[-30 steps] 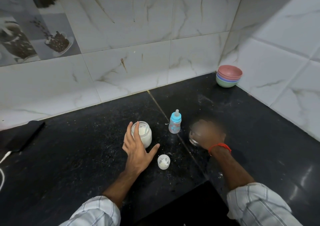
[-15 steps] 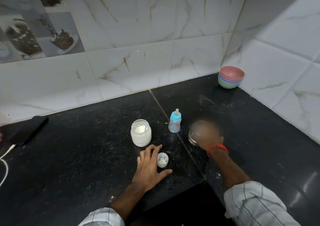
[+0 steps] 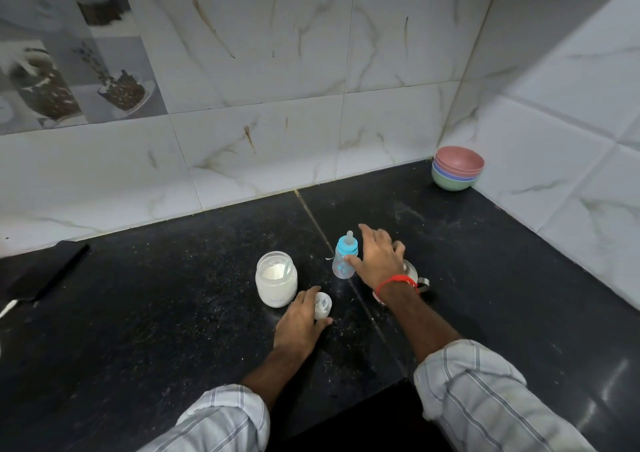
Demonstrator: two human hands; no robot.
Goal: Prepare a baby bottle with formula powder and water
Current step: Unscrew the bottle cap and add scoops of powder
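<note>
On the black stone counter [image 3: 173,313], near the seam between two slabs, a small baby bottle [image 3: 344,261] with a blue collar and clear teat stands upright. The right hand [image 3: 379,261] reaches over to it with fingers spread and fairly straight; the thumb tip touches the bottle's side, but nothing is wrapped round it. Under and behind that hand sits a metal cup [image 3: 414,273], mostly hidden; whether the palm rests on it I cannot tell. A red thread band [image 3: 396,282] circles the right wrist.

Left of the bottle stands an open glass jar [image 3: 276,278] of white formula powder. Just in front of the jar lies its white cap [image 3: 322,305], and the left hand [image 3: 299,323] pinches it between curled fingers and thumb.

Stacked pastel bowls [image 3: 457,168] sit in the far corner against the marble-look tiles. A dark phone [image 3: 41,271] lies at the left edge.
</note>
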